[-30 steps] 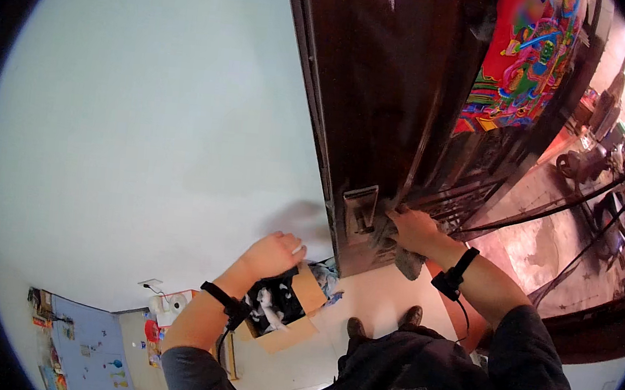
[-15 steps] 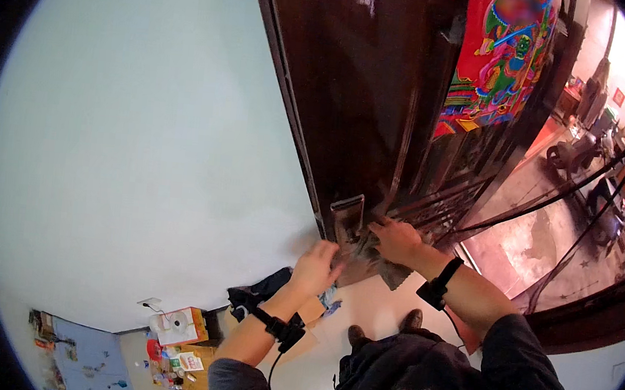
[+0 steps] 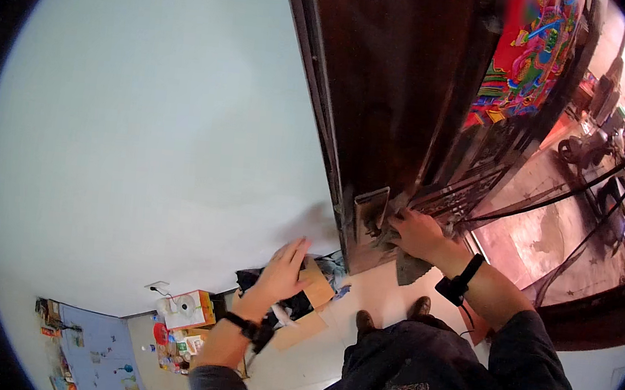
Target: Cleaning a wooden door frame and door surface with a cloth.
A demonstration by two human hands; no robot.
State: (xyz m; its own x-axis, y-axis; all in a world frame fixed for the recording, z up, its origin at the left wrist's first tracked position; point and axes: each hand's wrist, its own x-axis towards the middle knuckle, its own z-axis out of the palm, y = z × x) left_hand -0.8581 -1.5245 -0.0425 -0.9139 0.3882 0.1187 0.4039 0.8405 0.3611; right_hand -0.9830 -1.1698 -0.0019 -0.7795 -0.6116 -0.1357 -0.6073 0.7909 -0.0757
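Note:
A dark brown door point(image 3: 388, 90) with a glossy surface stands ahead of me. On its edge side is a metal lock plate with a handle point(image 3: 369, 206). My right hand point(image 3: 420, 236) is just right of the plate, its fingers closed on a grey-brown cloth point(image 3: 413, 269) that presses against the door and hangs below the hand. My left hand point(image 3: 281, 272) is held in front of the pale wall, left of the door, with its fingers stretched out and nothing in it. Both wrists wear black bands.
A colourful poster point(image 3: 536, 62) is fixed high on the door. Black cables point(image 3: 581, 187) cross the doorway at right, with a motorbike point(image 3: 613, 203) beyond. Below my left hand is an open cardboard box point(image 3: 317, 284). Further left are a cluttered small table point(image 3: 188, 344) and a blue surface point(image 3: 95, 339).
My left hand has drawn away from the door, down and to the left. My right hand keeps the cloth by the lock plate. The view has shifted, so the door appears further right.

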